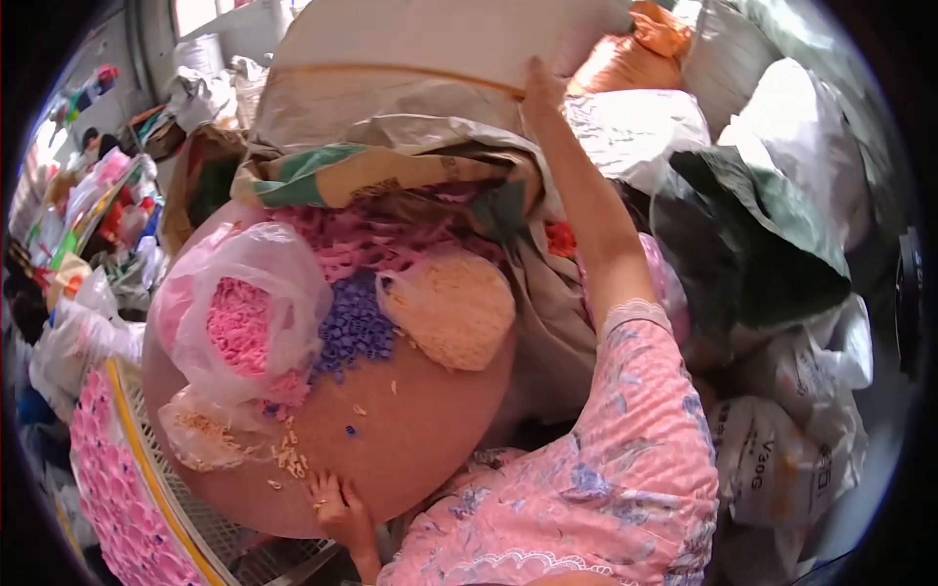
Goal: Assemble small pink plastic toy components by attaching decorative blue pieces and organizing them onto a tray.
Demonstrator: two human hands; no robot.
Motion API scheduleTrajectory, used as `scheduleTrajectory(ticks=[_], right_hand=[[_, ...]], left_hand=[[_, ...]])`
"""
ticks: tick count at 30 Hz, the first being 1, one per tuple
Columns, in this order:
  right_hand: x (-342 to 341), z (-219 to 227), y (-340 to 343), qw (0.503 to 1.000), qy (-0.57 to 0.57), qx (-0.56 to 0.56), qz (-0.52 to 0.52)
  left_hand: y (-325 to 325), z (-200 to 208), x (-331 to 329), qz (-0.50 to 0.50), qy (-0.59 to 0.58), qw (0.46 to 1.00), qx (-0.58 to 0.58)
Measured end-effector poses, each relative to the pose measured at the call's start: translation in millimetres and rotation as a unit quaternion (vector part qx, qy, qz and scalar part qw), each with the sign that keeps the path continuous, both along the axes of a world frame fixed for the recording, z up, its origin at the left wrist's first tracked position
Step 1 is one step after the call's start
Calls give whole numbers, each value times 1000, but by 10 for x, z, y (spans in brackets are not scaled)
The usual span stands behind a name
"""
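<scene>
My left hand [342,513] rests open on the near edge of a round pinkish-brown tabletop [420,420], fingers spread beside scattered small beige pieces [290,457]. My right hand [543,93] is stretched far forward, its thumb against a large pale sheet [420,39] with a brown edge line; its other fingers are hidden behind it. On the tabletop lie a clear plastic bag of pink pieces [237,327], a heap of small blue pieces [357,322], a bag of beige pieces [454,313], and a smaller bag [205,427] with beige bits.
Pink strips [362,239] spill from an open paper sack [391,171] at the table's far side. A basket of pink pieces [122,479] stands at the left. White sacks [782,449], a dark green sack [752,234] and an orange sack [635,59] crowd the right.
</scene>
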State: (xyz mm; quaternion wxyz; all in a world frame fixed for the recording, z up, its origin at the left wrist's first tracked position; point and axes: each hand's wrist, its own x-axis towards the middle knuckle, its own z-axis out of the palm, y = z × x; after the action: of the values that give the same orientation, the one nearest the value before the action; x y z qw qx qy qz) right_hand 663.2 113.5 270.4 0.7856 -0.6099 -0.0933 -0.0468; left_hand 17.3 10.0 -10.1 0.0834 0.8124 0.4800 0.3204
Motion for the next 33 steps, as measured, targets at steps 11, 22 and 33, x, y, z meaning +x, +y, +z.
scheduleTrajectory(ticks=[11, 22, 33], right_hand=[[1264, -467, -3488, 743, -216, -353, -526], [-493, -632, -3024, 554, -511, -416, -510], [-364, -415, -233, 457, -676, -505, -282]], left_hand=[[75, 69, 149, -62, -7, 998, 22], [38, 71, 81, -59, -15, 998, 30], [85, 99, 193, -64, -40, 997, 25]])
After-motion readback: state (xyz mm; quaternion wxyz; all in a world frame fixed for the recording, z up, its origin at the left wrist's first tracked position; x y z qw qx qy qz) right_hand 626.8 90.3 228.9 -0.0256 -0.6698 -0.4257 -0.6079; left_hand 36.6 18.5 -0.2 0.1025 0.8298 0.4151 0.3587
